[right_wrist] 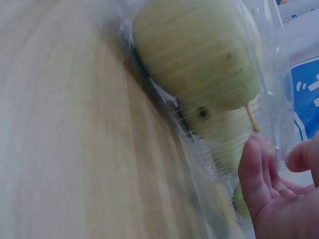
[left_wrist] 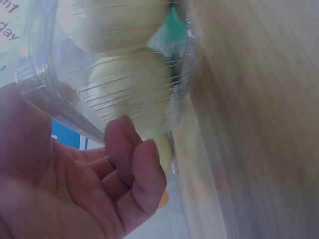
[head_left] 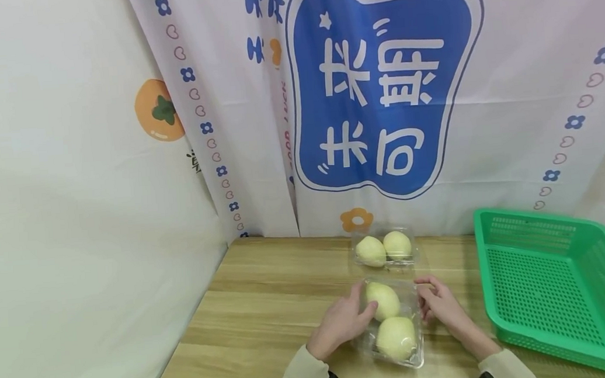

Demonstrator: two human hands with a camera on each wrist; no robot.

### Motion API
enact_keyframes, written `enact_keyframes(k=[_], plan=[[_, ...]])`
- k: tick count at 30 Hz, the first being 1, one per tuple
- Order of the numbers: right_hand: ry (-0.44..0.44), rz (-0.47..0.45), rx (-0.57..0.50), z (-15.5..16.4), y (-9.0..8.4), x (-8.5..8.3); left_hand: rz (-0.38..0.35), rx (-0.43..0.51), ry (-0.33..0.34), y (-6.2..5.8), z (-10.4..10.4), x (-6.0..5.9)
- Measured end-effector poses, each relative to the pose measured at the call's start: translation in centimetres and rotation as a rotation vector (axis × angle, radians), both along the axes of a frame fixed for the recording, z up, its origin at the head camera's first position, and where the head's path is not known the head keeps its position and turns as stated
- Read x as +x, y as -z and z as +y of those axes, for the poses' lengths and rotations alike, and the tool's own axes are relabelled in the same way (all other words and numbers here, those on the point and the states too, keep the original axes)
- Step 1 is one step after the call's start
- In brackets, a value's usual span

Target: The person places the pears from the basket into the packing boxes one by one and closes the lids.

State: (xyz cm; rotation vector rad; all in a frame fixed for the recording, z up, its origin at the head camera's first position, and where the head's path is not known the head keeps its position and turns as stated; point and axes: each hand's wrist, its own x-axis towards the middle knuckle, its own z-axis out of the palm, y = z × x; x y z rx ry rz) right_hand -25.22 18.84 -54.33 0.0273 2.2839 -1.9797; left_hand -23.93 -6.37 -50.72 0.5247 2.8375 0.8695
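A clear plastic clamshell box [head_left: 415,351] with two pale yellow-green pears [head_left: 395,339] inside is between my hands, near the front of the table. My left hand [head_left: 343,321] grips its left side, the thumb over the top and the fingers [left_wrist: 147,169] bent along the side wall. At the far right corner, my right hand [head_left: 442,305] pinches the box's rim with bent fingers [right_wrist: 251,167] and thumb. Through the ribbed wall in the right wrist view, a pear [right_wrist: 199,55] shows its stem and a dark spot.
Behind it, against the curtain, another clear box [head_left: 386,260] holds two pears [head_left: 397,245]. A green plastic basket [head_left: 520,326] stands to the right on the wooden table [head_left: 238,322]. White printed curtains [head_left: 232,88] hang along the table's back and left.
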Motion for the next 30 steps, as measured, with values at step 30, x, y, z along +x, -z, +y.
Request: enact_keyframes(k=[30], plan=[[-0.279,-0.051,-0.013,1.1,-1.2,4.3,-0.004,0.029,-0.076,0.2,0.2,-0.1]])
